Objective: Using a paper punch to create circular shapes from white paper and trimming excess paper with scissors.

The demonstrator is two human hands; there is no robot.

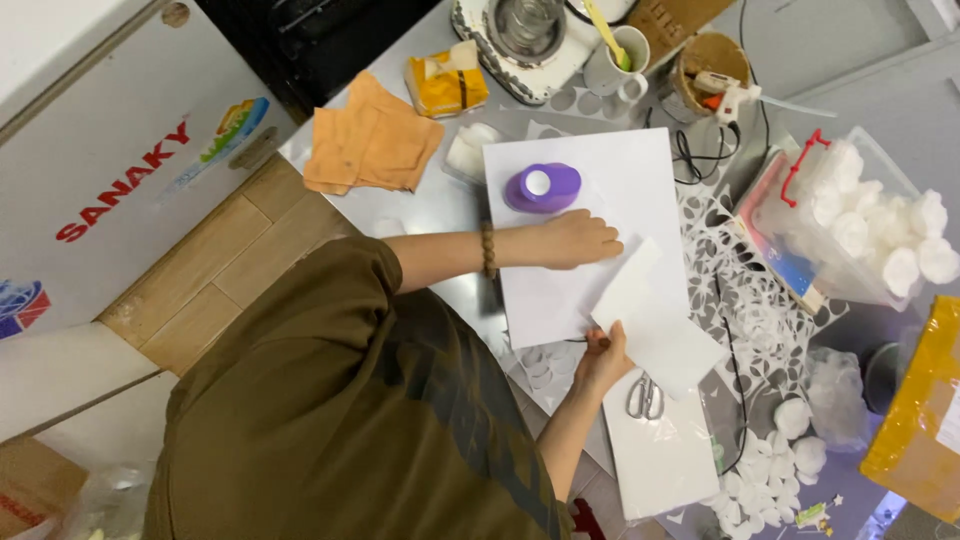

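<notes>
My left hand [578,240], with a bead bracelet at the wrist, lies flat on a large white sheet [620,170] and grips nothing. Just beyond its fingers, a purple paper punch [543,187] stands on that sheet. My right hand [605,357] pinches the near corner of a smaller white paper sheet [655,320], which lies tilted across the large sheet's edge. Scissors [646,397] rest on another white board [665,465], right beside my right hand.
White paper punched full of round holes [750,290] and loose white discs [765,480] lie to the right. Also around: a clear box of white puffs [865,225], glue gun [725,95], mug [620,62], orange cloths [370,140], yellow packet [448,85], white freezer [100,150], yellow parcel [920,410].
</notes>
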